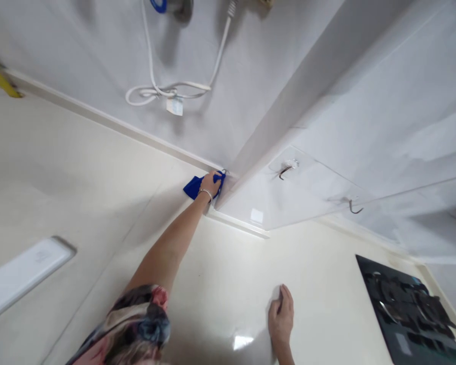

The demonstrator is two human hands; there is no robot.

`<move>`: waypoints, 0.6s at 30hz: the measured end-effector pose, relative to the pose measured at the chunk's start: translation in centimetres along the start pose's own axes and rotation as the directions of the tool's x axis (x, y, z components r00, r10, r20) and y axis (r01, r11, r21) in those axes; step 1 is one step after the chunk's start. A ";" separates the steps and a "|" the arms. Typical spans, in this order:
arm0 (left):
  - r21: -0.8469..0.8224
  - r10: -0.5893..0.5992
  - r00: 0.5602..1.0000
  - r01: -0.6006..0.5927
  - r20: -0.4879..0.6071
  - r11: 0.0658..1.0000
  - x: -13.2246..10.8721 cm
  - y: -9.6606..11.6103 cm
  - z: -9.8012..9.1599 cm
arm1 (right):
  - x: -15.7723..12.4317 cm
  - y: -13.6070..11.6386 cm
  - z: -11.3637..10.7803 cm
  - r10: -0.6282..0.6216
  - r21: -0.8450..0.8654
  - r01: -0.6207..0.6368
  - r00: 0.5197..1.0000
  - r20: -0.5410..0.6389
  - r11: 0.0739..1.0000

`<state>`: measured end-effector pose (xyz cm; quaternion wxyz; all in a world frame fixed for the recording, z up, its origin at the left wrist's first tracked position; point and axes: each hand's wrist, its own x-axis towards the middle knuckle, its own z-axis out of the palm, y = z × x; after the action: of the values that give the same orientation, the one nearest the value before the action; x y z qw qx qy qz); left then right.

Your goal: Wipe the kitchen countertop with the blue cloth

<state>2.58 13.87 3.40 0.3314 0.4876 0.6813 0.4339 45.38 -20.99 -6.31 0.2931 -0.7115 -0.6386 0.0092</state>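
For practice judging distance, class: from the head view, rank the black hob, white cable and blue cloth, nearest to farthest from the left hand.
1. Blue cloth, in the left hand.
2. White cable, upper left of it.
3. Black hob, lower right.

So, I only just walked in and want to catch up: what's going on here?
A person's left hand holds a blue cloth in the back corner where the pale countertop meets the wall. The right hand is lower down by the countertop, with nothing visible in it. A looped white cord hangs above; a black cooktop sits off to the right.
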 end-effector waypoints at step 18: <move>-0.112 -0.005 0.997 -0.004 -0.073 0.994 -14.2 -2.3 -3.6 | 0.2 0.5 1.0 -0.032 0.031 0.034 0.998 -0.057 0.999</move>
<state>2.90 -0.92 3.12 0.3330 0.4518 0.6677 0.4890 45.51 -20.37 -7.30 0.3226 -0.6959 -0.6416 -0.0055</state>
